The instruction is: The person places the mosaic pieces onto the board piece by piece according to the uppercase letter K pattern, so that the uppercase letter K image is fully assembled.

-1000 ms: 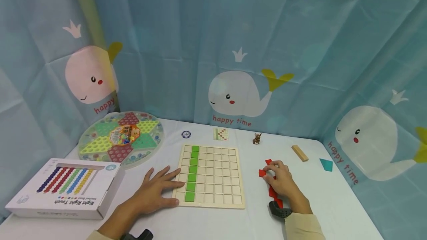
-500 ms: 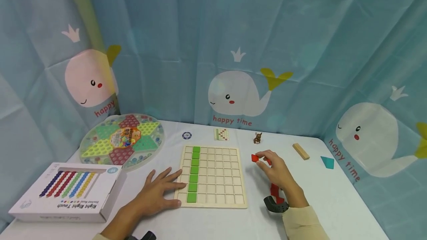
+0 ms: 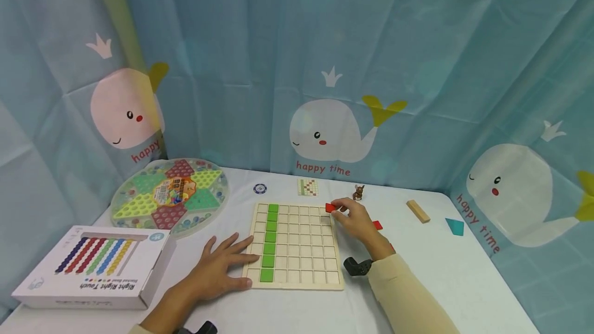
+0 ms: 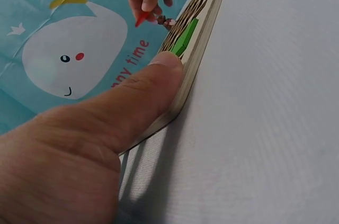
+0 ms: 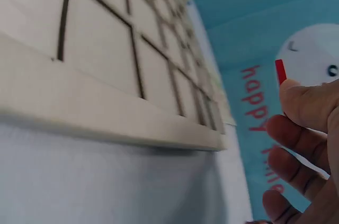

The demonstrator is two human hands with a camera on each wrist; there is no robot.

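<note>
On a white table (image 3: 468, 287) before a blue whale-print curtain (image 3: 223, 66), a board (image 3: 306, 249) holds one column of green tiles (image 3: 269, 248), the left hand (image 3: 217, 268) lies spread at its left edge, and the right hand (image 3: 355, 221) pinches a red tile (image 3: 330, 207) near its far right corner.

We hold our left hand (image 3: 220, 269) palm down, its fingers spread apart and nearly straight, with the left thumb (image 4: 140, 89) stretched out to the side and the left forearm (image 3: 168, 305) slanting in from the bottom of the head view. Our right hand (image 3: 356, 220) is raised, the right thumb (image 5: 310, 105) meeting the fingertips in a pinch while the lower fingers (image 5: 290, 166) curve loosely beneath it. Our right forearm (image 3: 410, 295), in a beige sleeve, reaches forward and leftward.
</note>
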